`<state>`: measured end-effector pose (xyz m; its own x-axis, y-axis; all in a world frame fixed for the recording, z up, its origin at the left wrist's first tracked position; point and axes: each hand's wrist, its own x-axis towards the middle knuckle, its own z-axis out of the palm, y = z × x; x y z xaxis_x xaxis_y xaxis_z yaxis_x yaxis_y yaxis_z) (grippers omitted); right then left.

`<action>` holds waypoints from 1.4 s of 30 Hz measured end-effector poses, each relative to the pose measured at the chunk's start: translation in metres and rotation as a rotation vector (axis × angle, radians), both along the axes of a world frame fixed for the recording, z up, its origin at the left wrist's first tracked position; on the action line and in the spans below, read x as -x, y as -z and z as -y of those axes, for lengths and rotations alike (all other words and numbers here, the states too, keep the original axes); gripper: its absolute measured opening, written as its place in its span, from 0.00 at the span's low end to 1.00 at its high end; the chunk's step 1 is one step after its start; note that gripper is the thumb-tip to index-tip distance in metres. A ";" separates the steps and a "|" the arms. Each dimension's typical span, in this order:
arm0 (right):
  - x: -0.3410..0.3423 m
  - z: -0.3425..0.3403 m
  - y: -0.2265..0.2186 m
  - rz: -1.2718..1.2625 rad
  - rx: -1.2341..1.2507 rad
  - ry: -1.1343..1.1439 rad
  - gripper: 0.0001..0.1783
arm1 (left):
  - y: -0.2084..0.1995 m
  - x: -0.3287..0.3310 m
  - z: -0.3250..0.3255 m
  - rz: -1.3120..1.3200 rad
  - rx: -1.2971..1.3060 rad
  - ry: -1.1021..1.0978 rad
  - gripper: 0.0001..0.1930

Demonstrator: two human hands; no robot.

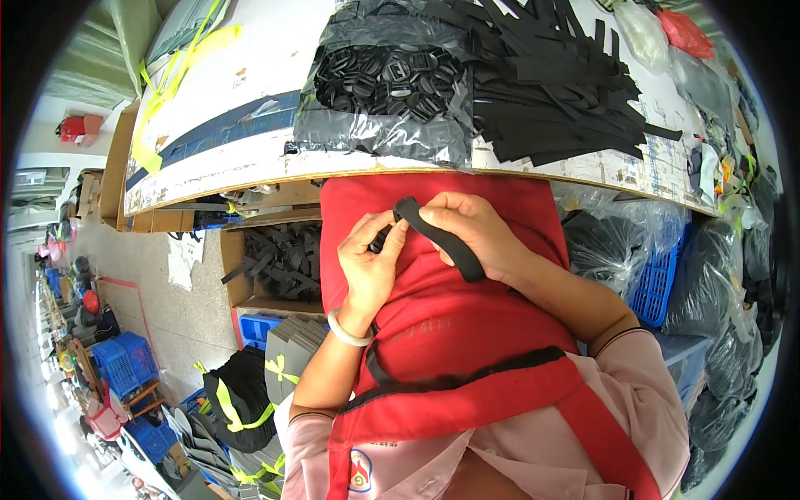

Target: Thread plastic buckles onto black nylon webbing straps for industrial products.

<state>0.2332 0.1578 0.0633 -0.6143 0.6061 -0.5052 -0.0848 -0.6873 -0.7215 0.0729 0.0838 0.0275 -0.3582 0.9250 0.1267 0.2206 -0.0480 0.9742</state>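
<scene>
Both hands work on a black webbing strap [460,253] above my lap, close to the table's front edge. My left hand [368,258] pinches the strap's folded end between thumb and fingers. A small black piece [379,240] shows among the left fingers; it looks like a buckle, but its shape is mostly covered. My right hand [475,232] grips the strap with its thumb on top, and the loose end hangs down beside the palm. On the table ahead lies an opened plastic bag [379,143] full of black plastic buckles [392,82]. To its right is a heap of cut black straps [558,100].
A cardboard box [239,287] of black strap pieces stands under the table at the left. Blue crates [123,364] and bundles tied with yellow ribbon [242,404] are on the floor. At the right are a blue basket [656,279] and plastic bags [708,279].
</scene>
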 end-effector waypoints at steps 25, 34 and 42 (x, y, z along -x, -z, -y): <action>0.003 0.006 -0.016 0.147 -1.242 0.078 0.06 | -0.001 0.005 0.003 0.839 0.256 0.022 0.09; -0.001 0.004 0.012 0.281 -0.454 -0.208 0.14 | 0.007 -0.004 0.010 0.561 0.166 0.005 0.08; 0.004 -0.003 0.036 -0.091 0.052 -0.256 0.12 | 0.001 0.007 0.019 0.457 0.079 0.101 0.06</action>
<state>0.2296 0.1611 0.0270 -0.7888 0.3996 -0.4671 0.0337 -0.7306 -0.6820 0.0658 0.0651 0.0266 -0.2683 0.9586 -0.0950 -0.2336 0.0309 0.9718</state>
